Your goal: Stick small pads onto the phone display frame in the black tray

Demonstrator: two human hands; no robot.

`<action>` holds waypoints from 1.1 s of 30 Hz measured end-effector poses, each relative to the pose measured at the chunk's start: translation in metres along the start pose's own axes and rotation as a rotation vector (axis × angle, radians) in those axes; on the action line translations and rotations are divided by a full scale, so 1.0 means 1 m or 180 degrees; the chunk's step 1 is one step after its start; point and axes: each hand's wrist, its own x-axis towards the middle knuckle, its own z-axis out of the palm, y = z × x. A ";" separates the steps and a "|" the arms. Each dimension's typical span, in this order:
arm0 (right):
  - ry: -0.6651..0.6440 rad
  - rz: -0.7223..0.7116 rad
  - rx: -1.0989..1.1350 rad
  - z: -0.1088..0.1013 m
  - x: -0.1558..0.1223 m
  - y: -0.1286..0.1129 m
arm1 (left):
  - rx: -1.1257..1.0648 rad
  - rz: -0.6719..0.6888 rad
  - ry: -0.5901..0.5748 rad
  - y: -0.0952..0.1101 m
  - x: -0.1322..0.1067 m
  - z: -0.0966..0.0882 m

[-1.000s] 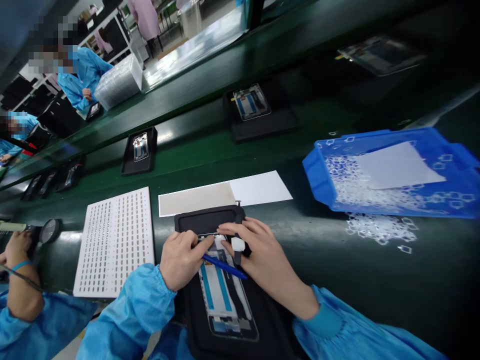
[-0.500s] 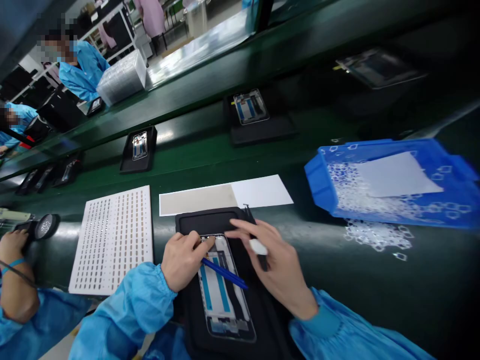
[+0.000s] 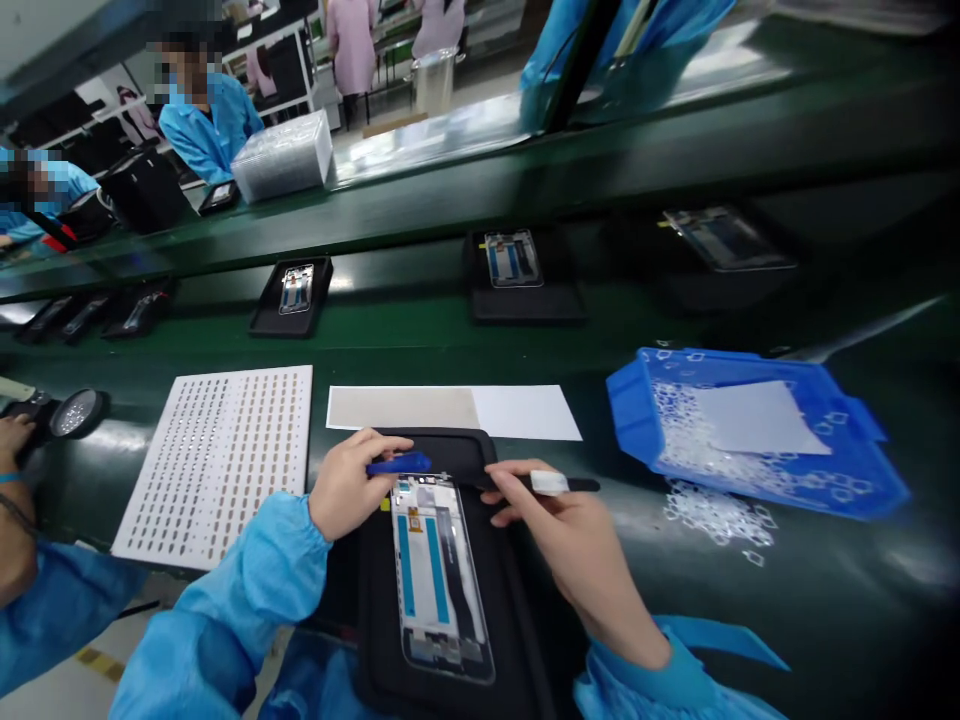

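Note:
A phone frame (image 3: 435, 570) with two blue strips lies on a black holder (image 3: 525, 640) in front of me. My left hand (image 3: 349, 485) grips a blue pen-like tool (image 3: 397, 464) at the frame's top left corner. My right hand (image 3: 570, 545) rests on the holder right of the frame, fingers closed round a black tool with a white band (image 3: 551, 484) that points right.
A white sheet of small parts (image 3: 217, 460) lies left, a white and tan card (image 3: 457, 410) behind the holder. A blue tray (image 3: 637, 420) of clear bits sits right, some spilled (image 3: 712, 510). More holders (image 3: 289, 295) ride the green belt. A neighbour's hand (image 3: 11, 440) is far left.
Both hands have drawn back from the top of the frame. The blue tool has lifted off the frame and now lies level. The black tool has swung to point right.

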 end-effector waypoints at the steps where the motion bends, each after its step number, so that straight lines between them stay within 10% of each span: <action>1: -0.0023 -0.0025 -0.0017 0.002 0.001 -0.002 | 0.0057 -0.0063 -0.0209 0.002 0.005 -0.002; 11: 0.0074 -0.0159 -0.0421 0.010 0.002 -0.004 | 0.0736 -0.0338 -0.1405 0.012 0.039 0.006; 33: 0.0175 -0.0496 -0.1036 0.010 -0.003 0.009 | 0.0810 -0.0446 -0.1605 0.016 0.041 0.005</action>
